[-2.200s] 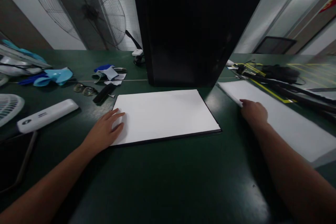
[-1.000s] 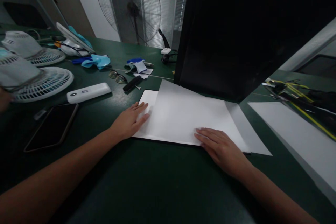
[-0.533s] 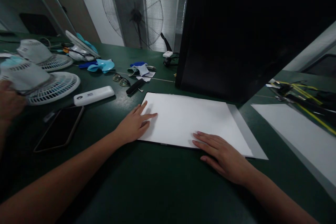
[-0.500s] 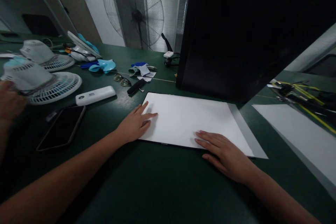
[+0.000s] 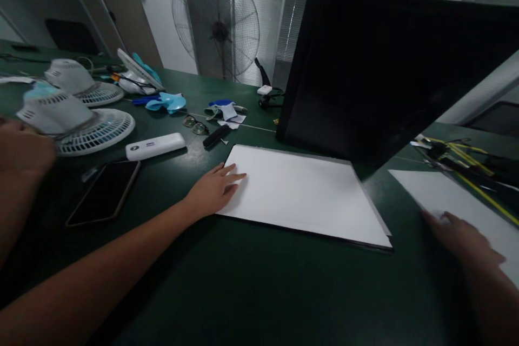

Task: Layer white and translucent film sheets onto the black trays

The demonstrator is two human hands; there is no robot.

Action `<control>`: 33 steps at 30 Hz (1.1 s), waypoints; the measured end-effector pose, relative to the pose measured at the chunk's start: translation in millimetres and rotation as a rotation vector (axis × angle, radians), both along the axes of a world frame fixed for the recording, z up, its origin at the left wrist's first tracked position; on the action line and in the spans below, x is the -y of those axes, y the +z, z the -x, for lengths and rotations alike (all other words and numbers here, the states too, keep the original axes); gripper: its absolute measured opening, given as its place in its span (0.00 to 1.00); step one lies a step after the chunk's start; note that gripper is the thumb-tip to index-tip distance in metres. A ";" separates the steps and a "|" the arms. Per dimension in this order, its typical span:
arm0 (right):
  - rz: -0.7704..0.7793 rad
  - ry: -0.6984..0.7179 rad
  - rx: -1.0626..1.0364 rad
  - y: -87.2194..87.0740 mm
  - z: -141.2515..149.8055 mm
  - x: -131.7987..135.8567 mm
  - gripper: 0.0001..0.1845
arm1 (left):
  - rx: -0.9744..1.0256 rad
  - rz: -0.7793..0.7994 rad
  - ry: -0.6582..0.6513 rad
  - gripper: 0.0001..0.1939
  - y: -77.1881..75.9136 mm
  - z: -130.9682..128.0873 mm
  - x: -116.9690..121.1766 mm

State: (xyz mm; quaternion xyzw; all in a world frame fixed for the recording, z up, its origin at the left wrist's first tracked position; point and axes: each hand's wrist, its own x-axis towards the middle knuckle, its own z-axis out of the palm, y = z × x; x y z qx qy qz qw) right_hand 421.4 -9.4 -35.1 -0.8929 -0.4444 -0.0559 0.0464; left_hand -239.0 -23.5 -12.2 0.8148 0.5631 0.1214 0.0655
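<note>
A flat white panel (image 5: 295, 194) with a dark edge lies on the dark green table, and a thin sheet shows along its right side. My left hand (image 5: 211, 189) rests on the panel's left end with the fingers spread. Off to the right, my right hand (image 5: 466, 243) is at the near edge of a second white sheet (image 5: 433, 189). Motion smears its fingers, so whether they grip that sheet is unclear. Behind the panel stands a large black screen-like slab (image 5: 385, 75), tilted.
At left, another person's blurred hand (image 5: 26, 146) is near white fans (image 5: 97, 132). Around them lie a phone (image 5: 105, 192), a white power bank (image 5: 156, 146), glasses (image 5: 195, 124), a black bar-shaped object (image 5: 216, 136) and blue pieces (image 5: 166, 101). Black and yellow strips (image 5: 466, 157) are far right.
My right hand has left the panel and moved right to the other sheet. The thin sheet at the panel's right end now lies closer in line with it. My left hand stays put.
</note>
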 end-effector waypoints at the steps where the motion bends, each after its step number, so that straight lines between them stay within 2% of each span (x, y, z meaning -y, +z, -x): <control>1: 0.016 -0.012 -0.030 -2.1 -1.6 -1.2 0.53 | -0.003 -0.004 -0.001 0.26 -0.7 0.3 -0.4; 4: 0.028 -0.009 -0.085 0.6 0.5 -2.2 0.48 | -0.009 -0.008 -0.013 0.25 -2.0 1.5 -1.0; 9: 0.025 -0.005 -0.079 25.9 11.4 8.6 0.40 | 0.027 -0.005 -0.012 0.25 1.1 2.0 0.7; 12: -0.027 0.023 -0.012 45.0 33.5 18.3 0.40 | 0.030 -0.002 -0.015 0.25 2.2 1.7 1.5; 14: -0.058 0.085 0.052 56.2 61.6 24.6 0.41 | 0.030 -0.010 -0.023 0.25 1.9 1.6 1.5; 16: -0.055 0.202 0.114 62.9 99.0 31.4 0.41 | 0.037 -0.019 -0.026 0.25 1.1 1.7 1.2; 18: -0.019 0.383 0.157 62.5 140.2 39.8 0.39 | 0.034 -0.022 -0.024 0.24 0.4 1.6 0.9; 21: 0.018 0.739 0.177 49.6 195.2 54.2 0.31 | 0.013 -0.012 -0.019 0.25 0.7 1.4 0.9; 23: 0.018 0.967 0.171 38.7 221.6 62.2 0.28 | 0.015 -0.014 -0.022 0.25 1.6 1.3 1.5; 25: -0.019 1.196 0.170 30.6 239.2 66.8 0.26 | 0.033 -0.019 -0.034 0.25 2.7 1.5 2.6; 28: -0.180 1.481 0.216 25.9 252.9 66.9 0.23 | 0.031 -0.008 -0.040 0.24 3.7 1.7 4.0; 30: -0.264 1.558 0.236 25.2 256.2 65.0 0.23 | 0.018 -0.001 -0.036 0.25 4.4 1.3 4.4; 33: -0.242 1.571 0.166 22.9 256.6 63.3 0.28 | 0.064 -0.002 0.003 0.29 6.4 -0.2 5.0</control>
